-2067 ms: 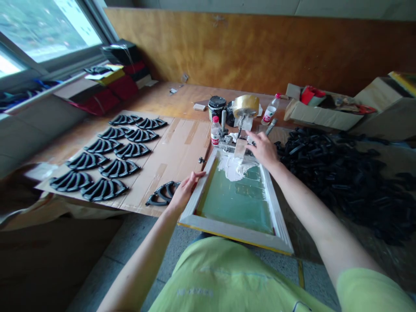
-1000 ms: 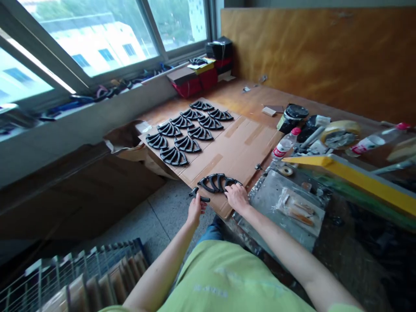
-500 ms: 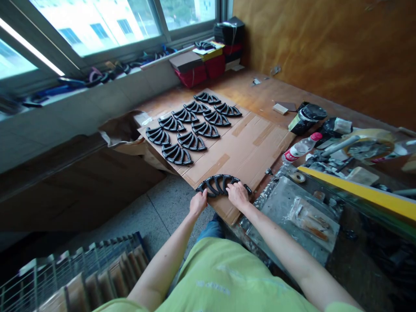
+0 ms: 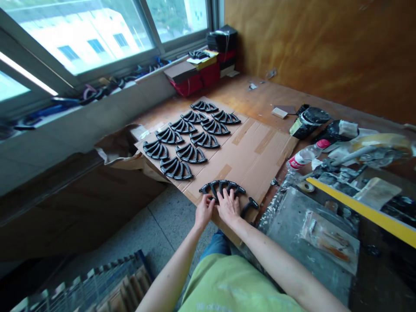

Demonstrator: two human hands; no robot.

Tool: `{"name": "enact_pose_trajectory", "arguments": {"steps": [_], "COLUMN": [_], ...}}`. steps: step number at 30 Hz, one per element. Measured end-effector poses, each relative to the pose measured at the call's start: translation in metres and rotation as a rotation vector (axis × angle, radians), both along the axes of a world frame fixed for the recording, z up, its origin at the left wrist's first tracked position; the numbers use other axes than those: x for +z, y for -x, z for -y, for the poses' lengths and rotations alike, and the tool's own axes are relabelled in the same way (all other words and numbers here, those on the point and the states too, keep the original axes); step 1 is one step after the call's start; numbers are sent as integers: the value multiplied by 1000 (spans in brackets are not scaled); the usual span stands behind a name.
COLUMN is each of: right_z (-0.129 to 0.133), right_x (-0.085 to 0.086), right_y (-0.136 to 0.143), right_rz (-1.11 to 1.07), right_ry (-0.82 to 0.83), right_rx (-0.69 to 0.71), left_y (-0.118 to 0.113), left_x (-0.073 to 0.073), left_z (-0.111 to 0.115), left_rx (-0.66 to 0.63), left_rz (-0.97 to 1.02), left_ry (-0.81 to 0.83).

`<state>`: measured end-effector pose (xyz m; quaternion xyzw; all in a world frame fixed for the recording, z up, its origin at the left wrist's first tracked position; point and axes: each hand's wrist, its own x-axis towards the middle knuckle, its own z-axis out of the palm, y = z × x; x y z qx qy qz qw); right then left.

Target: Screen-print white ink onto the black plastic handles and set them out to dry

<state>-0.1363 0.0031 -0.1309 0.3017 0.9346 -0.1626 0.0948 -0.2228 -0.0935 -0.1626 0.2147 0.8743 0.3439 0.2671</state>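
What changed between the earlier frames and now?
Both hands left the printing frame, now raised with its yellow edge showing. The left hand and right hand pushed a fan-shaped black part further onto the cardboard sheet. The laid-out rows of parts stayed put.

Left hand (image 4: pixel 203 212) and right hand (image 4: pixel 229 207) flat on black fan-shaped piece (image 4: pixel 222 188), apparently pressing, cardboard sheet (image 4: pixel 256 156) beneath

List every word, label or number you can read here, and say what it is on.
Nothing can be read.
Red label on the clear plastic bottle with red cap: print too small and blurred.
Yellow-green label on the black-lidded tub: too blurred.
Pale print on the green shirt: illegible.
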Motion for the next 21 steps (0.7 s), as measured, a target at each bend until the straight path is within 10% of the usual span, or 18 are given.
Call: {"name": "enact_pose_trajectory", "arguments": {"steps": [6, 10, 16, 21], "right_z": [-5, -45, -193, -333], "right_x": [-10, -14, -10, -7], "right_y": [15, 31, 83, 135], "right_rz": [-36, -68, -80, -78], "right_ry": [21, -27, -116, -178], "right_rx": [-149, -281, -582, -777], "left_y": [1, 21, 74, 98], "left_x": [0, 6, -4, -33], "left_z": [-12, -62, -175, -190], "left_rx": [-128, -244, -432, -509], "left_rz": [-49, -152, -347, -556], "left_ry": [-3, -108, -261, -269]}}
